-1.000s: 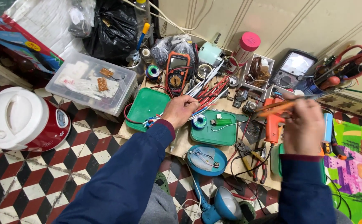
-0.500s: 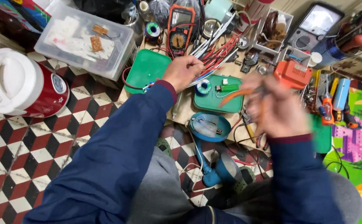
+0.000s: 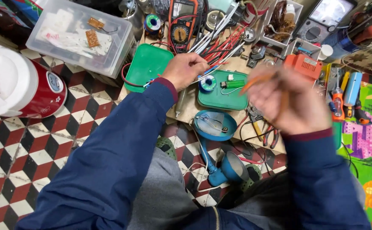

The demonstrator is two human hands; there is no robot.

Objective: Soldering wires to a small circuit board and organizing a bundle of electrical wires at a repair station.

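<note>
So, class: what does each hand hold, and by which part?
Left hand grips a bundle of white, red and blue wires near one end; blurred right hand holds something orange, grip unclear.

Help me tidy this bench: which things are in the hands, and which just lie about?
In hand:
left hand on the wire bundle
right hand, blurred, holding an orange tool

Lying about:
multimeter
solder spool
green lighter
pliers

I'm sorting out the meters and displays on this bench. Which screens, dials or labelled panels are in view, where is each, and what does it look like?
Digital meter: top centre, upright, orange and black, grey screen above a round dial.
Needle meter: top right, grey box, wide pale display window, dark knob below.
Rice cooker: left on the tiled floor, red and white, small round blue-grey panel on its side.
Orange box: right of centre, small pale label on top.
</note>
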